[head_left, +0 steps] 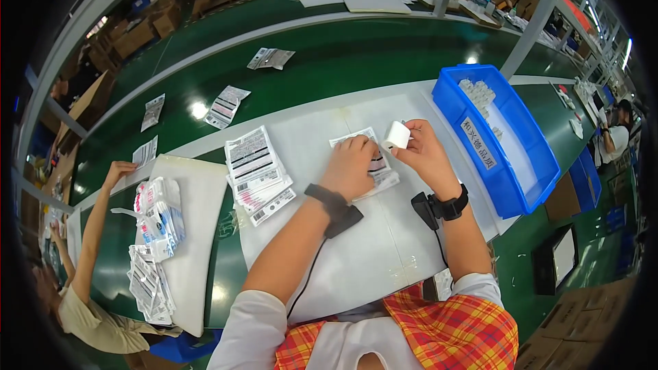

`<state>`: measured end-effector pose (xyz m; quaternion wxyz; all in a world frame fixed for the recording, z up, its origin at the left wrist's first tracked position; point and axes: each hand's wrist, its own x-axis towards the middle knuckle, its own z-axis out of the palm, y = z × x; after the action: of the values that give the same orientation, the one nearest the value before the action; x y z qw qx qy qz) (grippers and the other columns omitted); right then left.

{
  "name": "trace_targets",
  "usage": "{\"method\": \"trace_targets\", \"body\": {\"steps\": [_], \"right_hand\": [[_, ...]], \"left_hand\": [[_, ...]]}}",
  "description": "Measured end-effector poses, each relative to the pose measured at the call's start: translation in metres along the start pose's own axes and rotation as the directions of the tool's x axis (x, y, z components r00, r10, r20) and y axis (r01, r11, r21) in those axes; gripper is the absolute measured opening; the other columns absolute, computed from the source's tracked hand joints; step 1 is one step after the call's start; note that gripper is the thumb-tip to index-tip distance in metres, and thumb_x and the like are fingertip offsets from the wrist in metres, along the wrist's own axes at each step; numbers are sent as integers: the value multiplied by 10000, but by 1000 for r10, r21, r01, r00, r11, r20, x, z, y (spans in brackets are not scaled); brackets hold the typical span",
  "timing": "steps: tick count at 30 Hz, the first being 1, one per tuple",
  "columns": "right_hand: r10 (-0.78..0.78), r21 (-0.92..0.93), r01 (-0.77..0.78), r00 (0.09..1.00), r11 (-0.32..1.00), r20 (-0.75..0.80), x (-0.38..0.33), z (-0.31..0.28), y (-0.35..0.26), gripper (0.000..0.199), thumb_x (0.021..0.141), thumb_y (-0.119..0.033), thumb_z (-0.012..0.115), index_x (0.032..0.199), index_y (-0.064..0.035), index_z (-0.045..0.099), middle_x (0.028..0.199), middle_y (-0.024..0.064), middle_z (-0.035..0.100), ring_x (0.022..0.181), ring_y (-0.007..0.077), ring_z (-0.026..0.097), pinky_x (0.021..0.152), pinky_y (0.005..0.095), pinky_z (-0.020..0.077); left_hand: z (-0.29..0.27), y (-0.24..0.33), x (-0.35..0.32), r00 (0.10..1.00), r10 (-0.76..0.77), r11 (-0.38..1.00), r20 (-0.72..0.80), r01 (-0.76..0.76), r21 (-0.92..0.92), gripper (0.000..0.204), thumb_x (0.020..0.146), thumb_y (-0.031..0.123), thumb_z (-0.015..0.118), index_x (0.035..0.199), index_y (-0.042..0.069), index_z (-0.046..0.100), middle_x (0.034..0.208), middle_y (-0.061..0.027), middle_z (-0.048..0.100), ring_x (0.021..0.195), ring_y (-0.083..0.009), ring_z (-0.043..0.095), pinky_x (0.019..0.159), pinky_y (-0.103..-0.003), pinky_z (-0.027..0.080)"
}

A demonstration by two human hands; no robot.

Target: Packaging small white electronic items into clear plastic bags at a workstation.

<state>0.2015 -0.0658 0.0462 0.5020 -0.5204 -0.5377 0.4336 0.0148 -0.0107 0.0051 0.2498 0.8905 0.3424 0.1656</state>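
Pinched between thumb and fingers of my right hand (426,153) is a white plug-in charger (397,135), raised above the white work mat (322,260). Close beside it, my left hand (348,166) bends over a flat printed pouch (386,181), its fingers curled on the upper part. Much of that pouch is covered by the hand. To the left lies a fanned stack of similar printed pouches (252,157). Right of my hands stands a blue bin (506,177) with several small white pieces (478,98) heaped at its far end.
Several pouches lie on the green conveyor belt (322,62), among them a silvery pouch (272,59). At the left, a co-worker's hand (120,168) touches another pouch (145,153). Piled packages (160,216) rest on the co-worker's white board (199,233). A grey post (538,24) rises behind the bin.
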Motion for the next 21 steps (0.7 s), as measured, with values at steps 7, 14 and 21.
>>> {"method": "trace_targets", "body": {"steps": [7, 14, 21], "right_hand": [[-67, -460, 93, 995, 883, 73, -8, 9, 3, 497, 779, -74, 690, 1209, -20, 448, 1111, 132, 605, 873, 188, 641, 764, 308, 522], [-245, -290, 218, 968, 932, -60, -5, 15, 6, 506, 750, -107, 712, 1188, -17, 476, 1059, 141, 628, 907, 234, 641, 809, 318, 507], [-132, -589, 168, 986, 790, 103, -15, 13, 4, 559, 724, -171, 743, 1194, -18, 482, 1059, 168, 615, 971, 311, 602, 884, 348, 476]], "left_hand": [[1, -6, -20, 989, 83, 993, -118, -73, 88, 485, 695, 122, 631, 1172, 50, 582, 1307, -149, 501, 1276, -357, 417, 1085, -431, 339], [-5, 17, -2, 994, -105, 983, -43, 110, 146, 434, 739, 88, 614, 1170, 32, 601, 1358, -151, 483, 1262, -348, 433, 1020, -407, 404], [15, -14, -3, 976, 91, 994, -196, -77, 77, 443, 793, 139, 575, 1221, 29, 580, 1408, -165, 449, 1270, -362, 430, 1052, -420, 374]]}}
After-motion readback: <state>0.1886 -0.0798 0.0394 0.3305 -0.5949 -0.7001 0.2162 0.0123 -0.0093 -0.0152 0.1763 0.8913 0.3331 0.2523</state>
